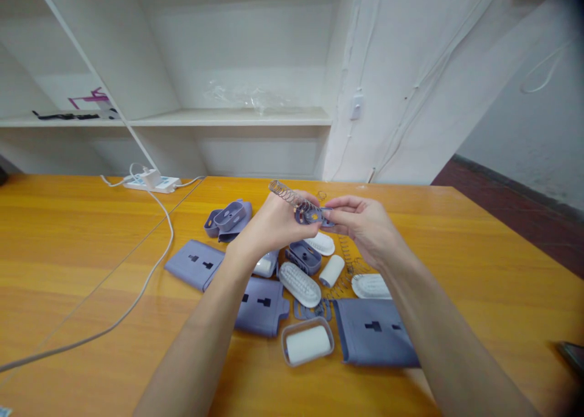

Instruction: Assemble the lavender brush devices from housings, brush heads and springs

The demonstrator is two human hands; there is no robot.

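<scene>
Both hands are raised over the wooden table point(68, 240) and meet on a small purple plastic part point(311, 213). My left hand point(274, 222) is closed on this part and on a metal coil spring point(285, 193) that sticks up and to the left from it. My right hand point(362, 222) pinches the part's right end with its fingertips. Below the hands lie purple flat covers point(194, 263), purple oval trays point(303, 256), white oval brushes point(300, 283), a white roller point(332, 270) and loose springs point(349, 252).
A white power strip point(152, 184) with a cable point(150, 271) running toward me lies at the back left. A clear tray with a white block point(308, 342) sits near me. White shelves point(228, 117) stand behind the table. A dark object point(570, 353) is at the right edge.
</scene>
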